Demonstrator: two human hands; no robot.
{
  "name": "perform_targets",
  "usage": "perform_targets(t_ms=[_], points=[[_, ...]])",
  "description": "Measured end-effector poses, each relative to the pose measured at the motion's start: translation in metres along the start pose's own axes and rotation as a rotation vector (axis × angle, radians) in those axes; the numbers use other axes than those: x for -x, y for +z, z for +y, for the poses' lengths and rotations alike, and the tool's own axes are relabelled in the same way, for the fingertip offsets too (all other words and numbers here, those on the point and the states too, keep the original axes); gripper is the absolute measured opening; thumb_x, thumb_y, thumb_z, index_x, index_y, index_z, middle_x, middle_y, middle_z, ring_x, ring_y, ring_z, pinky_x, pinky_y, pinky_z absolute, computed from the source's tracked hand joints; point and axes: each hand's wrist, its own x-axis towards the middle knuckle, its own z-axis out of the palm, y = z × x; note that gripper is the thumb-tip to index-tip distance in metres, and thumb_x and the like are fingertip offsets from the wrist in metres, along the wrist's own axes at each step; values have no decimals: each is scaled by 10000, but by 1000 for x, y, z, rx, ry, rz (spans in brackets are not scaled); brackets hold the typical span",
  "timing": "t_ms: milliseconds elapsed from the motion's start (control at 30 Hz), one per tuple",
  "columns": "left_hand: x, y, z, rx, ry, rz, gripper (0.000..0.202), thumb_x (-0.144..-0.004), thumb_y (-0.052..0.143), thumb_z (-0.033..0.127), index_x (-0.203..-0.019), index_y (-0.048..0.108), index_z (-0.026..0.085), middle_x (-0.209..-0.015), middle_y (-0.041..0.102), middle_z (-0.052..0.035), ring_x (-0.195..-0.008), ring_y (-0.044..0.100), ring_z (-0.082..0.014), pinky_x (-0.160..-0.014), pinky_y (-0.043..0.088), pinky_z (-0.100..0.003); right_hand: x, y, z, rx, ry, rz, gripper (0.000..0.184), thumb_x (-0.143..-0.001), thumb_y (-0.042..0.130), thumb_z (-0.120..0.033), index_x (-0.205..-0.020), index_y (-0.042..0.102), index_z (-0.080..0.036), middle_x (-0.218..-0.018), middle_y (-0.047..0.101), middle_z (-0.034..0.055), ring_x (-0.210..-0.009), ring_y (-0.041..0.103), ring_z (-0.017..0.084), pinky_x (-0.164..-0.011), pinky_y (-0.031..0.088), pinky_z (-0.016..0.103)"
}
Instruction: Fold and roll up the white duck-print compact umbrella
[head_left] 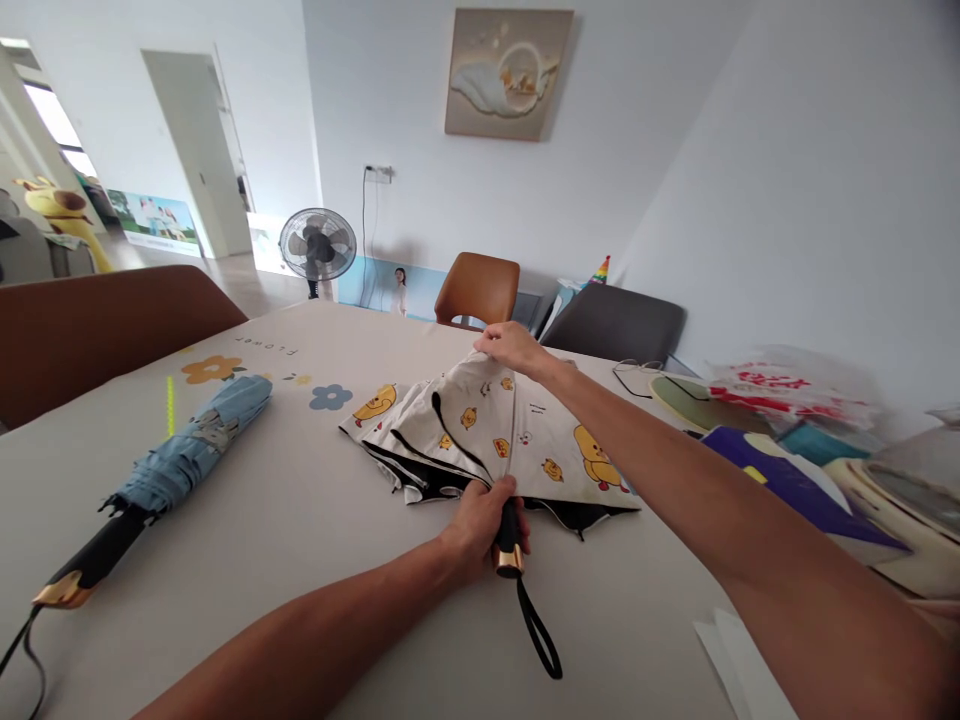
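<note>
A white umbrella [536, 450] printed with yellow ducks lies half folded on the table, its panels loose and spread to both sides. Its black lining shows along the lower edge. My left hand [480, 525] is wrapped round the black handle [509, 535], which ends in a gold cap with a black wrist loop [538, 630]. At the far end of the canopy, my right hand [506, 345] pinches the white cloth near the tip. To the left lies a blue umbrella [199, 445], folded slim, with a black and gold handle.
The table's cloth [300, 560] is pale with printed flowers. On the right sit eyeglasses [637, 375], a red and white plastic bag [799, 385], a purple box [780, 480] and white paper [731, 650]. Chairs [480, 285] stand round the table, with a fan [318, 245] behind.
</note>
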Motion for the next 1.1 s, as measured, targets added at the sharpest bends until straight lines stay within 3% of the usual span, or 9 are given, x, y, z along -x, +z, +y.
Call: perform_targets(t_ms=[133,300,467,567,667,800,867,967,1100], points=[[-2,0,-1,-41,-10,5,276,-850,372,335,-651,437,155,-431,500,7,-318,458,-114,-334,355,-221,-17,19,-9,27,-78,-4,235,-721,484,-373,-659,569,-163,-645,555,-13,-628,476,111,-565,312,220],[-4,-1,-2,-64,-14,3,267,-849,344,333,-660,424,163,-430,504,1,-312,456,-121,-318,342,-219,-35,68,-14,91,-87,14,268,-804,375,-348,-727,552,-163,-717,586,14,-667,499,131,-583,331,231],[-8,-1,-2,-34,-12,-9,285,-850,319,348,-659,422,162,-432,510,-10,-320,463,-126,-331,366,-229,-30,119,-4,190,-69,-47,183,-813,412,-285,-772,557,-182,-797,639,69,-770,557,194,-645,349,272],[-8,0,-1,-32,-12,-2,291,-849,317,367,-662,414,167,-430,514,-15,-316,460,-130,-332,371,-237,-25,134,-1,214,-69,-104,132,-794,478,-285,-765,557,-183,-768,650,80,-758,576,209,-663,364,288],[-7,0,0,-29,-10,1,290,-840,332,373,-664,425,162,-431,515,-15,-317,459,-126,-331,363,-231,-24,125,-3,197,-66,-69,176,-837,422,-310,-839,542,-180,-786,643,73,-737,574,200,-647,375,286],[-6,0,-2,-33,6,-4,281,-822,361,378,-671,443,155,-435,514,-10,-321,463,-126,-331,358,-229,-12,90,-8,164,-116,73,215,-879,319,-251,-967,498,-170,-994,590,78,-830,543,166,-680,372,267],[-6,0,-4,-38,14,-8,281,-807,387,391,-669,447,153,-438,515,-7,-328,470,-124,-341,367,-231,5,73,-12,160,-168,103,199,-872,337,-229,-947,513,-174,-1023,569,67,-846,528,153,-708,361,262],[-7,-2,-5,-46,30,-19,293,-766,441,425,-660,453,152,-444,522,-8,-331,477,-124,-346,369,-231,35,61,-23,153,-259,45,162,-841,439,-274,-793,563,-181,-870,585,24,-741,526,128,-682,350,243],[-6,-3,-4,-66,65,-24,325,-715,481,466,-639,460,150,-440,527,-18,-330,475,-126,-341,357,-230,65,73,-43,248,-454,-81,238,-799,523,-386,-759,596,-163,-817,587,35,-734,534,141,-694,344,258]])
